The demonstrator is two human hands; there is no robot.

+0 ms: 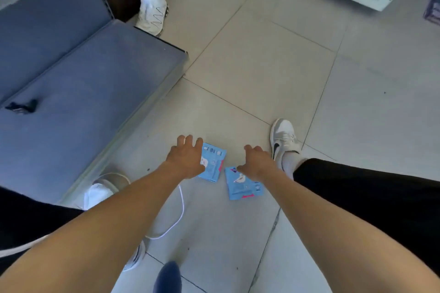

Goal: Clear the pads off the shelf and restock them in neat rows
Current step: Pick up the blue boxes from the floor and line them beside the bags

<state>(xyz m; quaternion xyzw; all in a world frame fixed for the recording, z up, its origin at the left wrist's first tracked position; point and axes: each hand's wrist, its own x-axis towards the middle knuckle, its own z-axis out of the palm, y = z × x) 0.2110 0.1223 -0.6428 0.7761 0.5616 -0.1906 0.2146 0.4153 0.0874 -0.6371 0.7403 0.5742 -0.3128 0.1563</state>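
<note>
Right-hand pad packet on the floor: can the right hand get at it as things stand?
Probably yes. The right hand hangs open above the upper edge of the blue pad packet, which lies flat on the floor tiles with nothing on top of it.

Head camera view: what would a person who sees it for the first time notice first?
Two bare arms reach down to the tiled floor, where two light blue pad packs lie side by side. The left hand is spread over the left pack, and the right hand is over the right pack. To the left stands a grey shelf, bare except for one small dark object.
</note>
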